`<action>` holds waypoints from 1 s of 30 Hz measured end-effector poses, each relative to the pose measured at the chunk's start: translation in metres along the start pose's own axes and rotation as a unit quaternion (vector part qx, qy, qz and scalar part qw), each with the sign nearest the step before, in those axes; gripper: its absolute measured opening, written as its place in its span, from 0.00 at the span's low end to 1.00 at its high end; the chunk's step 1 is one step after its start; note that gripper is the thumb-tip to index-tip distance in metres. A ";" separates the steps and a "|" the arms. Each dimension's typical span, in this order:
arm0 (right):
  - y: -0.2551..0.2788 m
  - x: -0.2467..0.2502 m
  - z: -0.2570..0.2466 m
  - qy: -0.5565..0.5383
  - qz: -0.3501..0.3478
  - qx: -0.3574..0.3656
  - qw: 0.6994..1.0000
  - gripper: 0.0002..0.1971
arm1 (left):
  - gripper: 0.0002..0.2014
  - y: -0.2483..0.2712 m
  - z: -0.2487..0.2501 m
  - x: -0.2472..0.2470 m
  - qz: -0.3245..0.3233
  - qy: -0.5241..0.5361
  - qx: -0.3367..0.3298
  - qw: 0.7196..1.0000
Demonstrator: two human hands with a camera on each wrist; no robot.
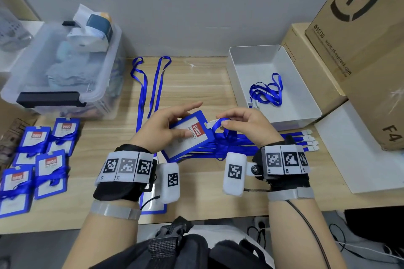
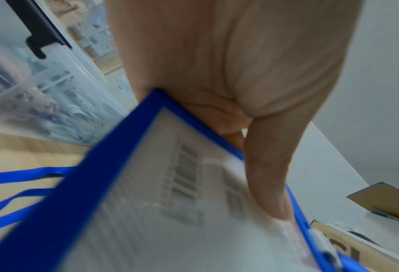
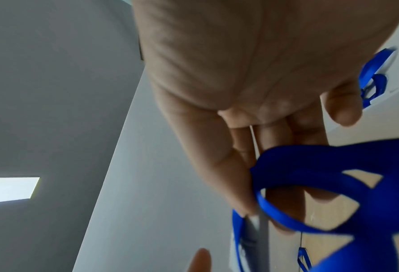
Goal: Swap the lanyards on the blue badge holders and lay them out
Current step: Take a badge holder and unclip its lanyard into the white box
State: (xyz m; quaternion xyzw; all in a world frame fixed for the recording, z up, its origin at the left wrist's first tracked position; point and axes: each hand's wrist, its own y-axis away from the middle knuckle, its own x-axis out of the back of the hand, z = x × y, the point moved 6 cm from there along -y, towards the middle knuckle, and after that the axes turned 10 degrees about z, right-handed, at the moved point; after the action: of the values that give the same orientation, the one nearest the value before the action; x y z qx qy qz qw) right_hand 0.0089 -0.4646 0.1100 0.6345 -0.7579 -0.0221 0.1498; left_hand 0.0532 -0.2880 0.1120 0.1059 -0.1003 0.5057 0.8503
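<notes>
My left hand (image 1: 168, 125) grips a blue badge holder (image 1: 189, 135) with a red UHOO card, held above the table's middle. The holder's blurred back (image 2: 170, 202) fills the left wrist view, with a finger (image 2: 268, 174) pressed on it. My right hand (image 1: 238, 123) pinches a blue lanyard loop (image 1: 223, 132) beside the holder's white clip end. That loop (image 3: 310, 184) hangs from the thumb and fingers in the right wrist view. Several blue lanyards (image 1: 273, 144) with white ends lie flat under the right hand. Two long lanyards (image 1: 150, 87) lie stretched toward the wall.
Several wrapped badge holders (image 1: 41, 159) lie at the left. A clear storage bin (image 1: 63, 65) stands at the back left. A white tray (image 1: 244, 78) holding a bunched lanyard (image 1: 266, 90) sits at the back right, beside cardboard boxes (image 1: 358, 35). Another holder (image 1: 153, 205) lies under my left wrist.
</notes>
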 end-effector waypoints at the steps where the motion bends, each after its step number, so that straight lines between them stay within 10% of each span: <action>1: -0.001 0.001 0.000 -0.007 0.005 0.003 1.000 0.09 | 0.33 -0.001 -0.001 0.000 0.001 -0.005 0.000 1.000; 12: -0.001 -0.015 -0.014 -0.040 0.009 0.074 0.996 0.14 | 0.04 -0.006 -0.004 -0.018 -0.003 -0.001 0.040 0.999; 23: -0.012 0.000 -0.012 0.031 0.176 0.087 0.980 0.17 | 0.02 -0.010 -0.017 -0.006 0.080 0.021 0.084 0.993; 30: -0.011 -0.023 -0.020 0.073 0.099 0.138 0.983 0.05 | 0.03 -0.011 -0.015 -0.008 0.081 0.057 0.086 0.991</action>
State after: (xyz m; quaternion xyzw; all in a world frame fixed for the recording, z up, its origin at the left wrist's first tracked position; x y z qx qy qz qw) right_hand 0.0280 -0.4416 0.1216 0.5710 -0.7998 0.1435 0.1170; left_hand 0.0603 -0.2952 0.0946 0.1416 -0.0160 0.5845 0.7988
